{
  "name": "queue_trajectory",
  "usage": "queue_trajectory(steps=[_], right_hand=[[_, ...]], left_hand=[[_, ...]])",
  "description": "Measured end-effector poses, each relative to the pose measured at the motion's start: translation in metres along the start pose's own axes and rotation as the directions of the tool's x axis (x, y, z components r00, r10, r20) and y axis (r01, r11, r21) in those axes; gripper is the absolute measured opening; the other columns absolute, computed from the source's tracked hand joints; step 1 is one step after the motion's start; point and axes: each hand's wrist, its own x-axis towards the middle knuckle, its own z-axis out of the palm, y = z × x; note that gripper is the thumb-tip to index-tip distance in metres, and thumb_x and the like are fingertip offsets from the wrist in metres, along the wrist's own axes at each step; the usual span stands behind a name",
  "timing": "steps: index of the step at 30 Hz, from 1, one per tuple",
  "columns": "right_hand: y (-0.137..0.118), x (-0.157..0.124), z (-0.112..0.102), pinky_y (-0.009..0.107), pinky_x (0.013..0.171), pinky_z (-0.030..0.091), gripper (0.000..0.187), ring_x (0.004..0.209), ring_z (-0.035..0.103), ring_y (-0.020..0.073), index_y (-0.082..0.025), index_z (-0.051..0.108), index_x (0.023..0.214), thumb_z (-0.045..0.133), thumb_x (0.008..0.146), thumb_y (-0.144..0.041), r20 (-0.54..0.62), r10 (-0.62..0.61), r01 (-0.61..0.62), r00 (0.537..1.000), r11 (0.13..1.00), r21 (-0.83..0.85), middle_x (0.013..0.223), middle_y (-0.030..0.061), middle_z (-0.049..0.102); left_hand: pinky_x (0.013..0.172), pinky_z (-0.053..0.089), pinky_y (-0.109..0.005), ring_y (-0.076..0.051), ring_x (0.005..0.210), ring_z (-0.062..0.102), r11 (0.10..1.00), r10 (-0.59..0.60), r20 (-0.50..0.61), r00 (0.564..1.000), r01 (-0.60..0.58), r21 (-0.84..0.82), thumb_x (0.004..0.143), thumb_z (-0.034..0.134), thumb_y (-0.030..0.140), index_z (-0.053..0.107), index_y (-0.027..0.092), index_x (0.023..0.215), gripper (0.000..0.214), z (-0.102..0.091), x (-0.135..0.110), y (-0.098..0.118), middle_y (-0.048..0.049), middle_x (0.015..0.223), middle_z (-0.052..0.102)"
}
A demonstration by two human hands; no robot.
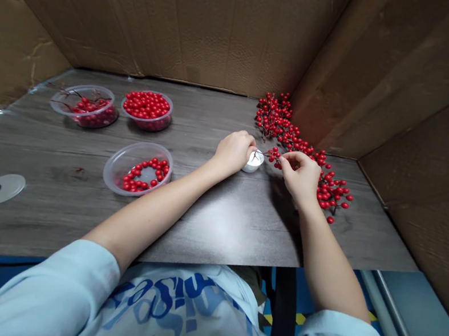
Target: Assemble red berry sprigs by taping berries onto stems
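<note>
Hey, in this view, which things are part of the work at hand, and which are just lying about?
Looks part of the work:
left hand on a small white cup
right hand pinching a red berry sprig
long red berry branch

Seems just lying about:
three clear plastic tubs of red berries
round white disc with a dark hole
cardboard walls
grey wood-grain table

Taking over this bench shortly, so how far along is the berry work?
Done so far: loose red berries fill the clear bowl at the back, and a front bowl holds fewer. In hand: the left hand holds a small white cup while the right hand pinches a berry sprig at it. Left: a long heap of berried branches on the table.
</note>
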Motion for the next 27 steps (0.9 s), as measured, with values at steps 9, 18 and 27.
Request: queue_trajectory(steps=[9,18,27], right_hand=[[0.002,0.002,-0.003,0.026,0.059,0.043,0.013,0.058,0.056,0.0133,-0.014,0.066,0.071,0.059,0.071,-0.025,0.019,0.015,-0.017,1.000,0.994,0.112,0.065,0.0027,0.064],[0.001,0.006,-0.010,0.021,0.049,0.036,0.018,0.050,0.047,0.0080,-0.014,0.062,0.067,0.067,0.064,-0.031,0.147,0.102,-0.159,0.984,0.871,0.465,0.059,-0.0008,0.059],[0.000,0.008,-0.020,0.017,0.040,0.031,0.027,0.045,0.044,0.0055,-0.015,0.061,0.068,0.075,0.058,-0.036,0.223,0.227,-0.318,0.948,0.713,0.625,0.056,-0.0026,0.055]], left_hand=[[0.074,0.043,-0.031,-0.021,0.088,0.059,1.000,-0.004,0.089,0.996,0.004,0.004,0.081,0.048,0.022,0.066,0.016,0.086,0.019,-0.027,0.001,0.004,-0.0096,0.094,0.066],[0.070,0.042,-0.028,-0.019,0.080,0.060,0.995,0.089,0.136,0.987,-0.082,-0.061,0.080,0.046,0.018,0.065,0.014,0.086,0.020,-0.039,0.003,0.004,-0.0082,0.088,0.068],[0.073,0.043,-0.029,-0.021,0.086,0.061,0.966,0.258,0.218,0.941,-0.259,-0.026,0.081,0.047,0.020,0.064,0.015,0.096,0.024,-0.048,-0.006,0.011,-0.0083,0.096,0.068]])
